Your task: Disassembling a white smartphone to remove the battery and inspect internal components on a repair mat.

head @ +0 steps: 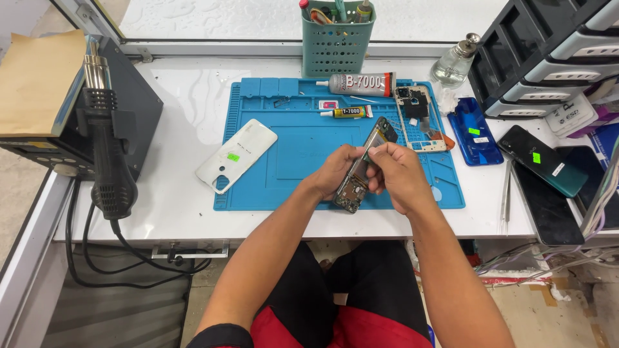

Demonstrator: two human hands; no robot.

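Head view: an opened smartphone body with exposed circuit board (365, 169) is held above the blue silicone work mat (290, 148), long axis running diagonally, upper end pointed up-right and away, lower end toward the person. It is gripped by the left hand (336, 171) along its left edge and pinched by the right hand (398, 174), fingers closed. A white back cover (236, 155) is laid at the mat's left edge.

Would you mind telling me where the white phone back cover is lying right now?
In the head view, the white back cover lies on the white table, overlapping the left edge of the blue mat, left of both hands.
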